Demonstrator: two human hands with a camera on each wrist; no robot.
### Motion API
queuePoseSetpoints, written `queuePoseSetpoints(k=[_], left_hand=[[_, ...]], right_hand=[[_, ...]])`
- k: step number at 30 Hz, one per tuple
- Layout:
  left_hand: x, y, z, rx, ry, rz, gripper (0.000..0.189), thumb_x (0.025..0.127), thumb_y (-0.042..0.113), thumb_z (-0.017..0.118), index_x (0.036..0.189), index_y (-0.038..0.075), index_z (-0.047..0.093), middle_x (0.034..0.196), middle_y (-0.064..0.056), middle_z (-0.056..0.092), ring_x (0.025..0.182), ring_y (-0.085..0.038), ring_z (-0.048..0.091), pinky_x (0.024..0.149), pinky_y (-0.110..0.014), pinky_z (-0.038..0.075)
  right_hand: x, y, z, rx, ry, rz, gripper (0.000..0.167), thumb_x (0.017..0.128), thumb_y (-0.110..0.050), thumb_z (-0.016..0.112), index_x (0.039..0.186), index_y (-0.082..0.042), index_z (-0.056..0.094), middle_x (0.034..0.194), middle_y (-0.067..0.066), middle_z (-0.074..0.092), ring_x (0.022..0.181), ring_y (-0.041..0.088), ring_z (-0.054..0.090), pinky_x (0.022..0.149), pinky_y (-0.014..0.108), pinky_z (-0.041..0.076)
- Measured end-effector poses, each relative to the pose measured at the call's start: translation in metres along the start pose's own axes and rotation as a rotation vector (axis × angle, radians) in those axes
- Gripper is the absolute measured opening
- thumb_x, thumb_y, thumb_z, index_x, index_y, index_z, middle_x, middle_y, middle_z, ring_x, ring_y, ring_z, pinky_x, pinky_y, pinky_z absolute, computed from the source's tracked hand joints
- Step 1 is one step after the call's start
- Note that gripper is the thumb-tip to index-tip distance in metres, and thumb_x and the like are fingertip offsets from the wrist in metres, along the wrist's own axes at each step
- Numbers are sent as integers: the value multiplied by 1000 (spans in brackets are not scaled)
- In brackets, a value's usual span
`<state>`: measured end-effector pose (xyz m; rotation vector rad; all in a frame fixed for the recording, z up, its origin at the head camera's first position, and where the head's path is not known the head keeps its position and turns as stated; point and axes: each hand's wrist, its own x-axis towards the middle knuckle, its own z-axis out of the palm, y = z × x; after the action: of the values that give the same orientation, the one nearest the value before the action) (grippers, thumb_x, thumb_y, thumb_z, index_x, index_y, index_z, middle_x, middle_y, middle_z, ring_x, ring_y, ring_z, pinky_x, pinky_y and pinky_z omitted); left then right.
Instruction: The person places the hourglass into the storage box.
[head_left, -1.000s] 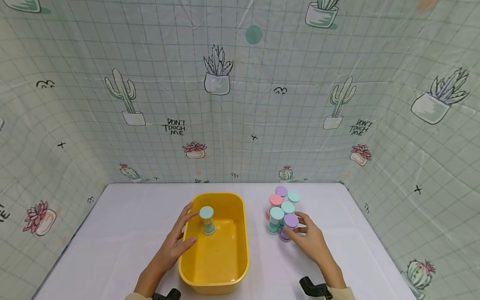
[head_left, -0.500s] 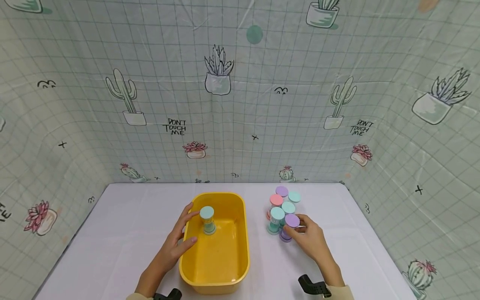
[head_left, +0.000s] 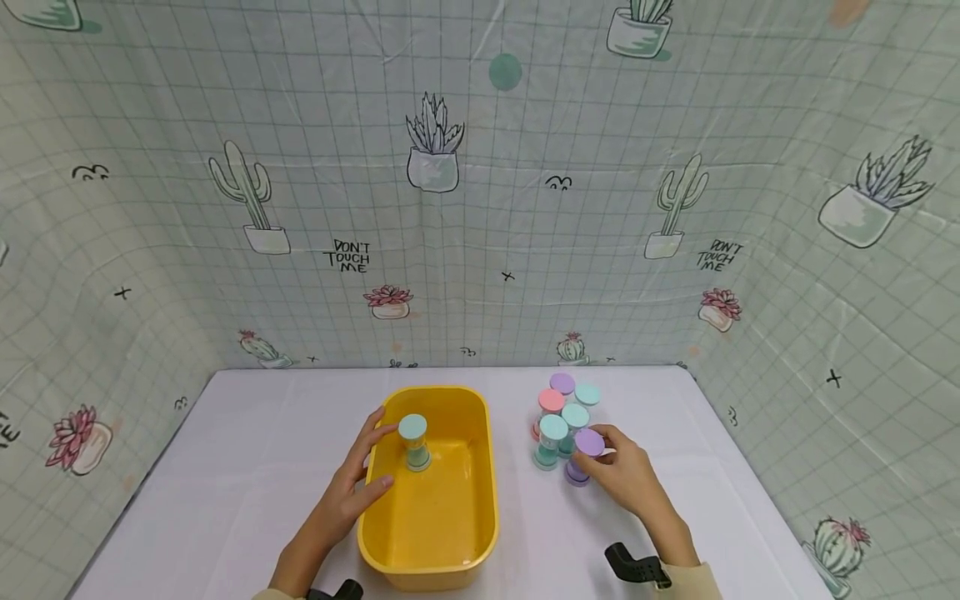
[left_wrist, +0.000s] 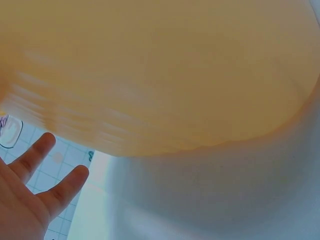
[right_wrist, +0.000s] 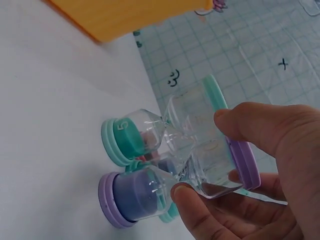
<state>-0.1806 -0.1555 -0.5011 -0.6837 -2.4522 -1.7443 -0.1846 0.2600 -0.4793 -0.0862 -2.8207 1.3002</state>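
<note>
- The right hand (head_left: 626, 475) pinches the nearer purple sand timer (head_left: 589, 443), just beside other timers (head_left: 553, 429).
- The left hand (head_left: 355, 477) (fingers loosely spread) rests at the yellow bin (head_left: 431, 525), apart from that timer.

Curtained booth (head_left: 757, 100), cactus-printed grid cloth (head_left: 480, 225) on three sides, white table (head_left: 247, 467).

The patterned backdrop cloth (head_left: 465, 217) carries printed black capitals: "DON'T TOUCH ME" in a left slogan (head_left: 350, 256) and again in a right slogan (head_left: 720, 256), each stacked over three lines. Partial lettering (head_left: 9, 430) at the cloth's left edge is cut off. Several X marks (head_left: 507, 276) also dot it. In the right wrist view, a teal hourglass (right_wrist: 150, 127) bears a sideways numeral (right_wrist: 121, 126), apparently 5, at its teal-filled end.
</note>
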Motion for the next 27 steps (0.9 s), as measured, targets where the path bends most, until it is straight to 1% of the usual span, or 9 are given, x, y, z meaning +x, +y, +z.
queuePoseSetpoints(k=[4, 10, 12, 17, 19, 24, 27], left_hand=[[1, 0, 1, 3, -1, -8, 56, 99, 18, 53, 154, 11, 41, 174, -14, 9, 152, -56, 16, 100, -79, 37], [1, -1, 2, 0, 0, 3, 57, 99, 18, 54, 154, 15, 41, 174, -15, 9, 152, -56, 16, 99, -81, 37], [2, 0, 2, 4, -5, 8, 57, 99, 18, 53, 154, 14, 41, 173, -15, 9, 152, -57, 16, 99, -81, 37], [2, 1, -1, 0, 2, 15, 57, 99, 18, 53, 155, 12, 39, 173, -17, 8, 152, -58, 12, 98, -87, 30], [1, 0, -2, -8, 5, 18, 57, 99, 16, 52, 155, 12, 39, 173, -17, 8, 153, -58, 11, 97, -88, 28], [0, -2, -1, -10, -11, 30, 57, 100, 14, 52, 155, 11, 38, 173, -17, 7, 152, -59, 10, 97, -88, 28], [1, -2, 0, -6, -12, 31, 57, 100, 15, 52, 155, 11, 38, 173, -16, 7, 152, -59, 11, 97, -88, 29]], right_hand=[[0, -2, -4, -23, -10, 6, 50, 90, -27, 79, 129, -1, 62, 120, 21, 70, 96, 27, 74, 76, 38, 60], [-2, -5, -12, -70, -29, -4, 52, 89, -28, 80, 128, 1, 62, 120, 22, 71, 94, 26, 74, 73, 37, 60], [-3, -6, -15, -79, -30, -7, 51, 89, -27, 80, 128, 0, 62, 120, 23, 71, 93, 26, 74, 72, 37, 60], [-3, -12, -25, -96, -40, -27, 51, 89, -27, 79, 129, 0, 62, 122, 25, 70, 93, 24, 74, 71, 35, 60], [-3, -16, -30, -103, -42, -50, 52, 89, -26, 79, 130, 1, 61, 121, 25, 70, 91, 22, 74, 70, 34, 59], [-6, -25, -50, -115, -8, -129, 48, 88, -17, 79, 129, 3, 61, 111, 19, 74, 85, 16, 72, 69, 26, 56], [-7, -32, -60, -123, -3, -176, 46, 88, -15, 79, 127, 3, 61, 107, 15, 75, 85, 14, 71, 69, 24, 56]])
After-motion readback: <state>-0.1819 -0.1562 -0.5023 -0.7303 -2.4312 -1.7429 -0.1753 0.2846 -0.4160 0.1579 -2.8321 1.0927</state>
